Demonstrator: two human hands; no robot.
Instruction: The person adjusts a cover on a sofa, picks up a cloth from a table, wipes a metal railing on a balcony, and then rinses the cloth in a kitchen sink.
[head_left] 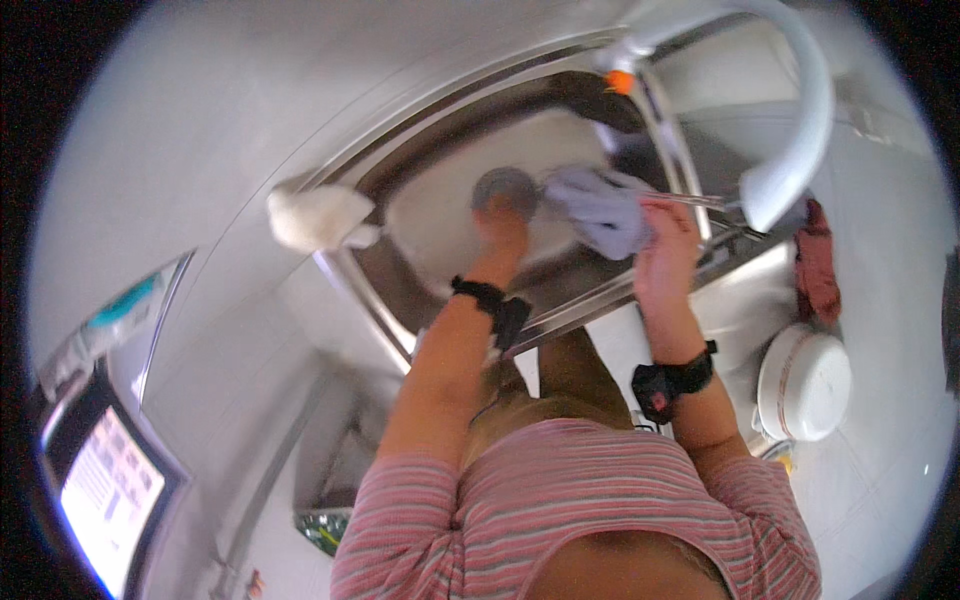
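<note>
My left hand (498, 222) reaches down into a metal sink (430, 230). Its fingers are at a dark grey round piece (516, 183) low in the basin, which may be the drain or a strainer. Blur hides whether they grip it. Near the sink's right side, my right hand (668, 245) is closed on a pale lilac-grey cloth (605, 212), which hangs bunched over the basin. Thin metal rods (690, 200) stick out past that hand toward the tap; whether it holds them too, I cannot tell.
A white curved tap (815, 110) with an orange part (620, 82) arches over the right. On the left rim sits a cream cloth (318, 217). A dark red cloth (817, 262) and a white bowl (808, 383) are at right. A lit screen (112, 490) stands lower left.
</note>
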